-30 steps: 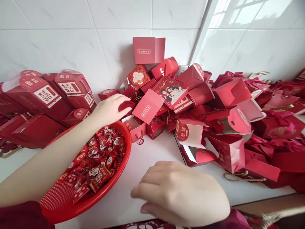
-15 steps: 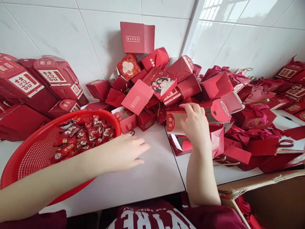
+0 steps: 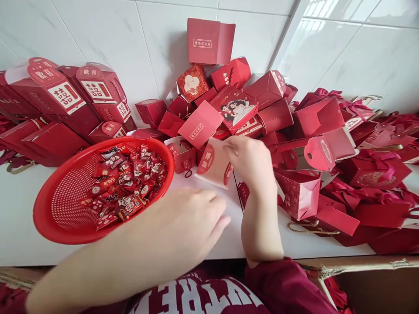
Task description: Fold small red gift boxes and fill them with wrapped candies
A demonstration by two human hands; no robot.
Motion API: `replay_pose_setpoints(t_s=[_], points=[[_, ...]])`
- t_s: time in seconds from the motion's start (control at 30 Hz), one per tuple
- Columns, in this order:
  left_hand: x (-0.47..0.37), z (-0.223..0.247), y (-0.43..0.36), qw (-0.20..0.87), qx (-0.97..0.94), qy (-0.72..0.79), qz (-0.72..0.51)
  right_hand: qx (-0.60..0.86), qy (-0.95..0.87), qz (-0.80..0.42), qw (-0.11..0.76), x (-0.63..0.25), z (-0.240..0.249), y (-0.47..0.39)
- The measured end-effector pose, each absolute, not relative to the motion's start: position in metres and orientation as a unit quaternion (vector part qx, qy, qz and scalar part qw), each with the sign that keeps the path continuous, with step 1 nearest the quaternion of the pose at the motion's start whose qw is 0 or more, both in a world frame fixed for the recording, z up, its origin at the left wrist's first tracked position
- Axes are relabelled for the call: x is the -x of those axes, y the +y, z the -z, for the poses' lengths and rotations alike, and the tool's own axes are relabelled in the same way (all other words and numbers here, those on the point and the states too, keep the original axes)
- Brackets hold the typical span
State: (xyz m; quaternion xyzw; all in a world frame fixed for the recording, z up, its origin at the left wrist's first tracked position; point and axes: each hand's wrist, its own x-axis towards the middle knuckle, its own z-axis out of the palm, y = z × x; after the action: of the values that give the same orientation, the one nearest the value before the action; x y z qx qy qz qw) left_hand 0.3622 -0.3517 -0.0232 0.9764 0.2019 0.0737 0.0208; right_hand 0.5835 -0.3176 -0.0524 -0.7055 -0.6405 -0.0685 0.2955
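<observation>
My right hand (image 3: 252, 163) pinches the upper edge of a small red candy box (image 3: 216, 163), which is tilted and smeared by motion, its pale side and printed red flaps showing. Low over the white table, my left hand (image 3: 196, 220) reaches in from the left with its fingers loosely apart, and I see nothing in it. Left of it stands a red plastic basket (image 3: 49, 205), where wrapped candies (image 3: 127, 183) fill the right part.
Red gift boxes (image 3: 199, 124) are heaped against the tiled wall (image 3: 157, 26). More boxes (image 3: 98, 93) are stacked at the left, and ribboned ones (image 3: 369, 170) lie at the right. A cardboard carton (image 3: 363, 266) stands at the lower right.
My right hand has lifted the candy box from the right side of the pile and brought it left. My left hand has moved right and closer to my body. The view has shifted.
</observation>
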Motion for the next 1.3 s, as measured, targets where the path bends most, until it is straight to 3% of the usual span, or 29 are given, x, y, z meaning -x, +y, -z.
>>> replay_pose_setpoints(t_s=[0.13, 0.3, 0.5, 0.73, 0.97, 1.17, 1.3], points=[[-0.389, 0.049, -0.336, 0.081, -0.911, 0.356, -0.192, 0.646, -0.734, -0.066, 0.199, -0.569, 0.069, -0.312], [-0.384, 0.104, -0.313, 0.15, -0.906, 0.33, -0.219, 0.576, -0.77, -0.203, 0.184, -0.563, 0.092, -0.307], [-0.378, 0.132, -0.311, 0.17, -0.89, 0.343, -0.248, 0.574, -0.713, -0.257, 0.311, -0.56, 0.12, -0.312], [-0.366, 0.159, -0.311, 0.199, -0.81, 0.354, -0.423, 0.596, -0.618, -0.315, 0.406, -0.586, 0.138, -0.322], [-0.363, 0.183, -0.309, 0.235, -0.76, 0.33, -0.508, 0.705, -0.598, -0.179, 0.336, -0.584, 0.154, -0.335], [-0.363, 0.209, -0.316, 0.246, -0.748, 0.423, -0.449, 0.749, -0.616, -0.101, 0.223, -0.573, 0.158, -0.359], [-0.361, 0.219, -0.317, 0.281, -0.774, 0.413, -0.389, 0.743, -0.575, -0.178, 0.293, -0.564, 0.171, -0.367]])
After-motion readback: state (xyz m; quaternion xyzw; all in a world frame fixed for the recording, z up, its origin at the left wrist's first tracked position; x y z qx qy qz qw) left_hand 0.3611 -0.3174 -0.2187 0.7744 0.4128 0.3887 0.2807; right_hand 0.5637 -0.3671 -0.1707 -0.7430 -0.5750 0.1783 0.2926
